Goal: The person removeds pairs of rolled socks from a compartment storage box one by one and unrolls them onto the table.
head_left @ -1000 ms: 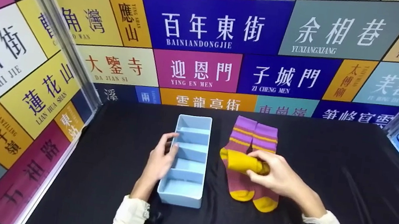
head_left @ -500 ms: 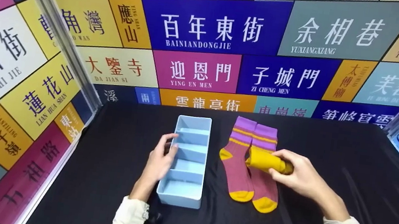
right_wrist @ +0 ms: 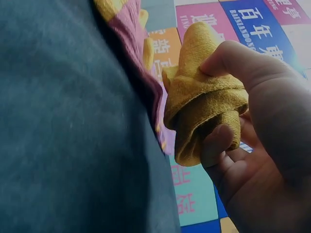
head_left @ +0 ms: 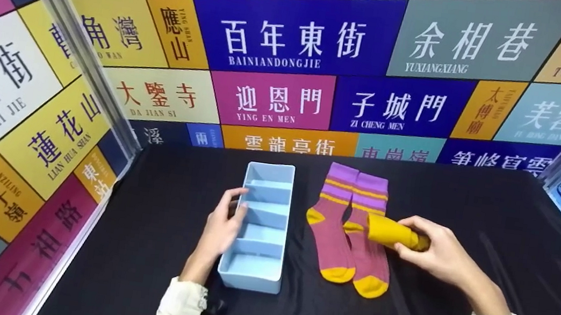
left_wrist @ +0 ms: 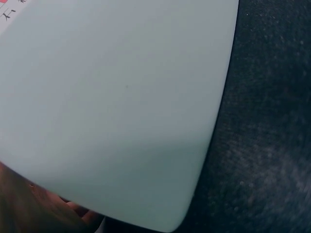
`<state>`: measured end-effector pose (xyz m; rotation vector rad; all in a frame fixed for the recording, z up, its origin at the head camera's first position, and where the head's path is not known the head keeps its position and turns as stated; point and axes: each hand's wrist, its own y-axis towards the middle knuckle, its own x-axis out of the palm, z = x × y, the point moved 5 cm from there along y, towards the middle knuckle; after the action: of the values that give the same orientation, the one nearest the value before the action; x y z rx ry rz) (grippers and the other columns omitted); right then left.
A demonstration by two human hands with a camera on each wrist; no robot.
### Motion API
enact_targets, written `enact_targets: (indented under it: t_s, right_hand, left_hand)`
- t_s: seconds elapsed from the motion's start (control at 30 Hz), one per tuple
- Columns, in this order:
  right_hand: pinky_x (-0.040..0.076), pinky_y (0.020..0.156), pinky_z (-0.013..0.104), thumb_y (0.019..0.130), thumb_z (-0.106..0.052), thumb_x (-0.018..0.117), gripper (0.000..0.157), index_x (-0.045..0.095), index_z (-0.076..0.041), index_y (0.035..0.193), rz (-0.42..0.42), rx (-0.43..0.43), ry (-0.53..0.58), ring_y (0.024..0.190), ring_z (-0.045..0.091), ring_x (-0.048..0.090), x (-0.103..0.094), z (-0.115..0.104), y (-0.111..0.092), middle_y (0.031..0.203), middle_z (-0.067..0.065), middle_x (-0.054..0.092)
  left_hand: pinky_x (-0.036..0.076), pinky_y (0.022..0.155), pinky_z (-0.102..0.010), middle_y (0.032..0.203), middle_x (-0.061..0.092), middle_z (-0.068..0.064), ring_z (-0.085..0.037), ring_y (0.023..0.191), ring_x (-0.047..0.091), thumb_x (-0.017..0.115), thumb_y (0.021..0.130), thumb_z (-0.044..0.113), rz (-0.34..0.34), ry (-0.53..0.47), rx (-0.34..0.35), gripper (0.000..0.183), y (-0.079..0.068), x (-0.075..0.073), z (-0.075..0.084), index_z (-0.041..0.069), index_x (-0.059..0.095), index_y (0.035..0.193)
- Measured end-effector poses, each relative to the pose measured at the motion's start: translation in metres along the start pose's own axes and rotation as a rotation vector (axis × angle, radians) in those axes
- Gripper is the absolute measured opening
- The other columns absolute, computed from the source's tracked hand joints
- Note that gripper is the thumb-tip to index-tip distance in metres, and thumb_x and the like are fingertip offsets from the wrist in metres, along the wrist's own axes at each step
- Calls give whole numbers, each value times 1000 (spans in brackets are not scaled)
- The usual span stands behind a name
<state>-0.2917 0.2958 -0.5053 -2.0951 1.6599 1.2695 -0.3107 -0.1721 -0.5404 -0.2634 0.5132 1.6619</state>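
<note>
- My right grip (head_left: 444, 253) pinches the yellow roll (head_left: 391, 232); light, even pressure should prevent unwinding.
- My left grip (head_left: 221, 225) touches the blue box (head_left: 267, 218) to its right; whether pinching, I can't tell.

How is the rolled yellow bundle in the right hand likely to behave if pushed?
The yellow bundle would likely squash easily, since its knit folds look soft. Its roughly cylindrical shape might let it roll, though uneven layered edges could stop it.
</note>
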Motion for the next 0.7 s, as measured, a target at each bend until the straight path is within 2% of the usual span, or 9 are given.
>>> enact_targets:
  t_s: [0.2,0.37,0.53,0.7]
  right_hand:
    - [51,78,19,88,-19,91,36,74,-28,118,-19,34,7,86,10,63,-4,12,-9,102,-9,73]
    - [50,77,20,88,-20,91,35,75,-28,118,-21,55,9,86,10,63,-10,19,-16,102,-8,73]
    - [50,79,20,90,-22,90,34,74,-27,119,-36,81,8,88,10,62,-15,25,-18,103,-7,73]
    - [51,81,21,93,-27,87,31,74,-27,121,-80,121,7,91,12,62,-19,31,-17,106,-5,73]
  left_hand:
    - [55,101,-51,138,74,-11,-25,123,71,61,110,30,1,0,4,37,0,3,2,30,61,147]
    - [54,101,-48,136,75,-11,-23,118,71,64,109,26,18,38,69,37,0,3,7,24,65,146]
    - [50,113,-49,141,71,-8,-27,132,66,69,105,24,80,212,167,39,0,-3,18,19,68,143]
    - [49,111,-58,144,68,-8,-35,135,63,72,100,17,161,404,286,38,-5,-7,43,18,70,138]
